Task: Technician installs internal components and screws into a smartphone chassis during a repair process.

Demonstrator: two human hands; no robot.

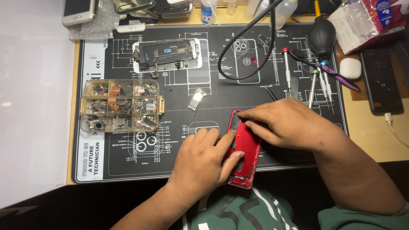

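Green fabric with pale stripes [243, 213] lies closest to the lens, at the bottom edge, directly below the red phone housing [246, 149], which we take as our reference throughout.

We find the housing lying flat on the black repair mat [204, 98], at the mat's near edge, its lower end overhanging that edge slightly. Our left hand [204, 159] rests against the housing's left side, its fingers [232, 158] curled together over the red frame and pressing it down. Our right hand [285, 123] covers the housing's upper right, its fingers [251, 116] pinched together at the top corner; whether they grip a small part there we cannot tell.

Well to the left of the housing stands a clear compartment box [121, 105] holding small metal parts. Up and left of the housing, further back on the mat, lies an opened phone chassis [168, 55] with its board exposed. Between that chassis and the housing sits a small silver component [196, 100]. Above the housing a black cable [245, 47] loops across the mat. Up and right of the housing we note a row of precision screwdrivers [317, 85], a black rubber air blower [321, 36] behind them, and a white earbud case [350, 68] just beyond the mat's edge. Far right of the housing a dark phone [380, 81] lies on the wooden surface [370, 136].
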